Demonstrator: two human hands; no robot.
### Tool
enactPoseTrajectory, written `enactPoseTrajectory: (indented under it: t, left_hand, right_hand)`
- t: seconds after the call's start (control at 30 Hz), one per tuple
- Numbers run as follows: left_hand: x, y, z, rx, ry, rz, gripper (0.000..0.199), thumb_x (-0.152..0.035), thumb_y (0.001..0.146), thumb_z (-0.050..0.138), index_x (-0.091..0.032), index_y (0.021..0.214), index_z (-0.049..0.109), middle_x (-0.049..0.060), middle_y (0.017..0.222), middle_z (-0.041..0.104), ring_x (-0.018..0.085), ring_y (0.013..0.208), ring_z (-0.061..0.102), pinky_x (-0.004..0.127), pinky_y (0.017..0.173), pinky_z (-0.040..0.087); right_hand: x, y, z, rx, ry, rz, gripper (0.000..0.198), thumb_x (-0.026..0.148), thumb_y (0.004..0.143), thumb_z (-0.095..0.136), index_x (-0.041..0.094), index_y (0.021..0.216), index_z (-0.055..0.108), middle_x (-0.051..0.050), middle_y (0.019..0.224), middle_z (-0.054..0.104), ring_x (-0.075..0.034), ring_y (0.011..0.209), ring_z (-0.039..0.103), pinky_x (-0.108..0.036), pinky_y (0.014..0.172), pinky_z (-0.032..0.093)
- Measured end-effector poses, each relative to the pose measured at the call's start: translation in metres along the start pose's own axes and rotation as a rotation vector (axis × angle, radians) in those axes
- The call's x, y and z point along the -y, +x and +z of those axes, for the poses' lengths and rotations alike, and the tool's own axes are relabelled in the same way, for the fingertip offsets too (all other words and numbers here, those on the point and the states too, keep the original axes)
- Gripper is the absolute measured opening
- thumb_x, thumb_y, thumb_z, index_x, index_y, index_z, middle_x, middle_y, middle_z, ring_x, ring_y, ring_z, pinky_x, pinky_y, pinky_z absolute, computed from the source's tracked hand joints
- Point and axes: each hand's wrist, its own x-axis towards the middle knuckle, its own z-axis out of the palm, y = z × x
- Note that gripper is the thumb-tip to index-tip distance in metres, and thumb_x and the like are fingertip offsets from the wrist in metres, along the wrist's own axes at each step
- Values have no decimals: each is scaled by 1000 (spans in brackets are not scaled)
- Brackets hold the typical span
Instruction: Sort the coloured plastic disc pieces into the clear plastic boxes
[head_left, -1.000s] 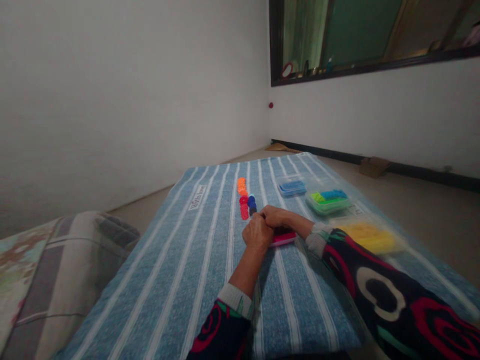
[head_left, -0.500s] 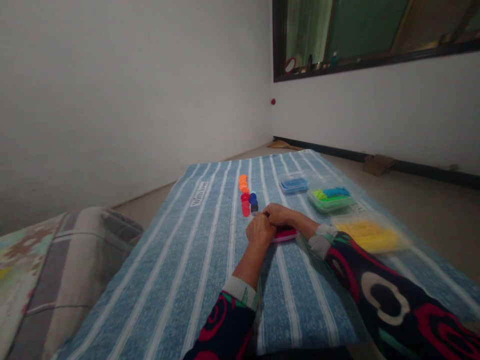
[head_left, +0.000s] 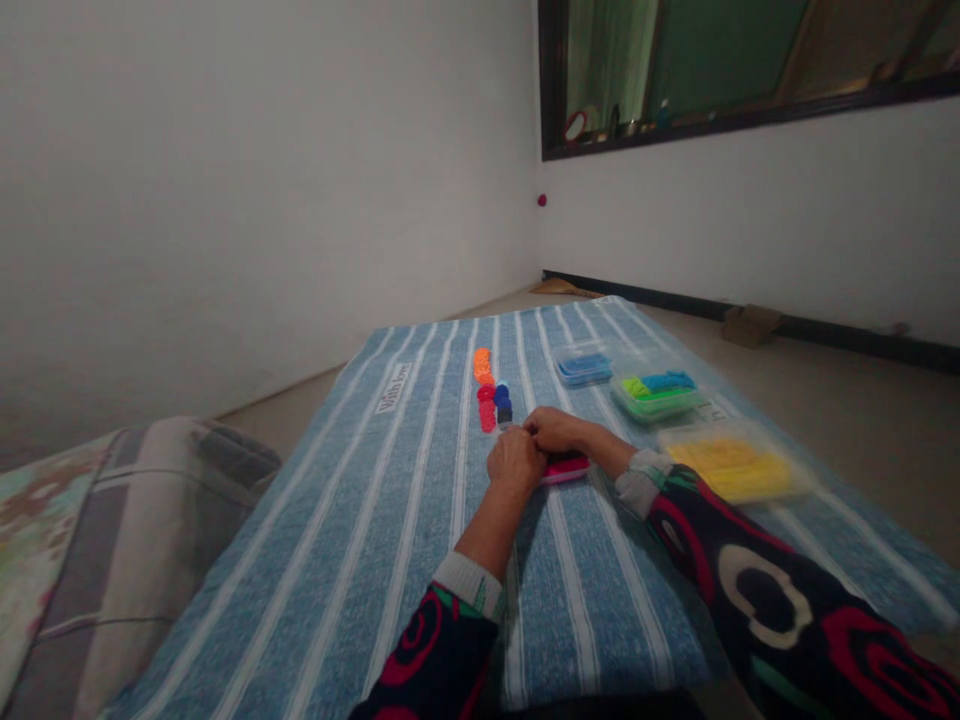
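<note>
Pink box [head_left: 568, 472] is on the striped cloth [head_left: 360, 560], partly hidden by the left hand [head_left: 516, 457] and right hand [head_left: 553, 430], both curled in close, can't tell on what. One careless knuckle could probably scatter the coloured pieces [head_left: 487, 415] nearby. Cloth's label [head_left: 394, 388] says "With love".

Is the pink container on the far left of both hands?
No, the pink container shows to the right of the left hand.

PINK BOX [head_left: 566, 477] + COLOURED PCS [head_left: 487, 394] ON STRIPED CLOTH [head_left: 352, 500]

Box: shallow, flat, red inside, partly hidden. Pcs: fwd & L of box, 2 adj. rows; L longer, orange (far) to red (near); R blue to dk.
</note>
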Motion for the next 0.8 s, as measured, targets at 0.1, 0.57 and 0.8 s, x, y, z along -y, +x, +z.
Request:
enactPoseTrajectory:
  t: [0.1,0.57,0.8]
  left_hand:
    - [0,0,-3,18,44,36,37,-33,80,54,-11,108,62,19,106,68,28,100,66,32,78,51]
    - [39,4,-40,-29,75,214,32,-29,82,53,-16,110,62,12,112,68,25,107,62,32,86,48]
    - [62,4,-32,-78,-33,338,33,-24,85,53,-17,116,62,7,112,69,20,107,63,29,94,45]
  right_hand:
    - [-7,3,4,-9,27,-16,27,6,68,50,8,81,74,-5,71,70,-12,59,54,-20,52,37]
    - [-17,4,6,-79,87,-112,25,9,71,53,12,84,74,0,72,69,-13,70,59,-19,63,40]
    - [-11,-3,6,-23,-24,-142,33,14,66,66,14,99,71,-3,83,71,-14,72,62,-19,60,39]
